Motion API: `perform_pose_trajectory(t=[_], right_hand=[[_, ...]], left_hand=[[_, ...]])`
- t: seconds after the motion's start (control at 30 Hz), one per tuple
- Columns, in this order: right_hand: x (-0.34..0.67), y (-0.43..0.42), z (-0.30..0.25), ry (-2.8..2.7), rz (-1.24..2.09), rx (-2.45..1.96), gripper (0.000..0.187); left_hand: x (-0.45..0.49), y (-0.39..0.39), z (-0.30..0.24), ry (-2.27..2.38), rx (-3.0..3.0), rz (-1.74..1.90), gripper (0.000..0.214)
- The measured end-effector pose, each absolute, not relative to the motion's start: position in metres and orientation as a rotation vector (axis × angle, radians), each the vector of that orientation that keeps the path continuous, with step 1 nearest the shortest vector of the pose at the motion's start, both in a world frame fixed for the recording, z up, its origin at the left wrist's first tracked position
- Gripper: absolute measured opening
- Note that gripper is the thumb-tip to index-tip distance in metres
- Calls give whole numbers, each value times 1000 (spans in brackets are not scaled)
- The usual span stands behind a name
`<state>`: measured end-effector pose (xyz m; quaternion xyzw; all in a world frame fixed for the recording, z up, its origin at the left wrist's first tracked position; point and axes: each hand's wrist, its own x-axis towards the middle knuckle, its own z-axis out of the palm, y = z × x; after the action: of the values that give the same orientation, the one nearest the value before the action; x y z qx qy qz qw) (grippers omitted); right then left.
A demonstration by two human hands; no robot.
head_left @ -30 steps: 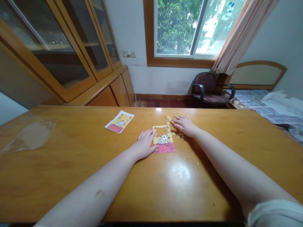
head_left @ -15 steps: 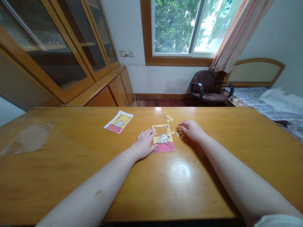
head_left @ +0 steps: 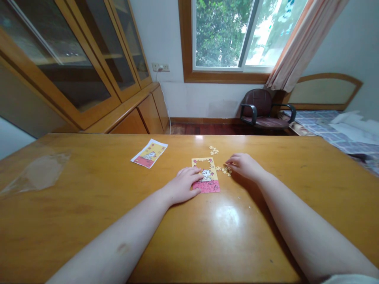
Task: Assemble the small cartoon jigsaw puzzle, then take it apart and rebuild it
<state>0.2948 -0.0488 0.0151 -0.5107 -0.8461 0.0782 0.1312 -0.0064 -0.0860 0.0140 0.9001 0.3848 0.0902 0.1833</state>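
A partly assembled jigsaw puzzle (head_left: 211, 186) lies on the table, showing a white cartoon animal on yellow and pink. Its upper middle has a gap where the table shows through. My left hand (head_left: 185, 185) rests open across the puzzle's left side, fingers spread over the picture and hiding part of it. Just right of the puzzle is a small heap of loose puzzle pieces (head_left: 227, 171). My right hand (head_left: 244, 165) is at the heap's edge, thumb and fingertips pinched together on what looks like a puzzle piece, mostly hidden by the fingers.
Several more loose pieces (head_left: 213, 150) lie beyond the puzzle. A printed reference picture (head_left: 150, 154) sits to the left. Clear plastic wrapping (head_left: 44, 171) is at the table's far left. Past the table (head_left: 177, 244) stand a glass-fronted cabinet (head_left: 118, 100) and an armchair (head_left: 260, 106).
My left hand has slid right and slightly towards me, covering more of the puzzle. My right fingertips have drawn together beside the loose pieces. The view has shifted slightly.
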Motion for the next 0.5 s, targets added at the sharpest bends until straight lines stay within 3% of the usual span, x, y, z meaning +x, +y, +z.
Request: perform_pose_trajectory(t=[0.5], right_hand=[[298,-50,24,-2445,515,-1516,17]], left_hand=[[-6,-86,14,1064,2528,261,45]])
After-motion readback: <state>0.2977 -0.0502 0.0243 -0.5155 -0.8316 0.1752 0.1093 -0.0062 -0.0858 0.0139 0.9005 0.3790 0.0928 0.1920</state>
